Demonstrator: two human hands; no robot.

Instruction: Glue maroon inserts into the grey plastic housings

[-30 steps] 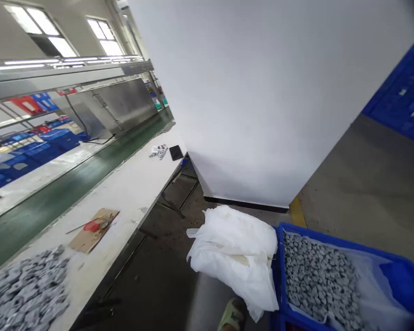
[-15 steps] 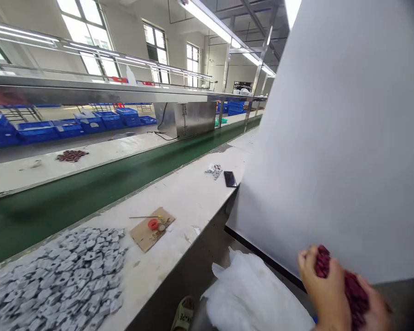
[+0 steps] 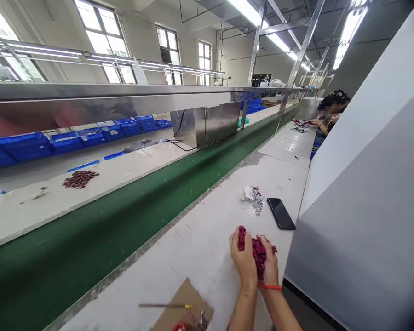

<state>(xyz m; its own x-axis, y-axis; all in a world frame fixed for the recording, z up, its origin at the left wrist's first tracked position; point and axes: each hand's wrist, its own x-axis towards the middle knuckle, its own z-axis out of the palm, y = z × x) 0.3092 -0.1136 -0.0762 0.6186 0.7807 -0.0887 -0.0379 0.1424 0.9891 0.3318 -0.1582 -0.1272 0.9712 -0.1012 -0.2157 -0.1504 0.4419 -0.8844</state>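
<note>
Cupped side by side, my left hand [image 3: 244, 255] and my right hand [image 3: 269, 262] hold a heap of small dark red pieces [image 3: 258, 257] between them. Both hands are over the white table [image 3: 207, 248], near its right edge; whether they touch it I cannot tell. A red band [image 3: 269, 287] circles my right wrist. Beyond the hands lie a small pile of grey and red bits [image 3: 257, 202] with a white scrap and a black phone [image 3: 281, 214]. The exact kind of the red pieces is too small to make out.
A cardboard piece [image 3: 189, 299] with a thin stick [image 3: 163, 305] and a red round item [image 3: 179, 326] lies at the bottom. A green conveyor belt [image 3: 141, 225] runs along the left. A white panel [image 3: 359, 202] stands right. A co-worker [image 3: 331, 108] sits farther down.
My hands have moved left from beside the panel to over the table, carrying the red pieces. The view has turned right; the grey pile at lower left is out of sight.
</note>
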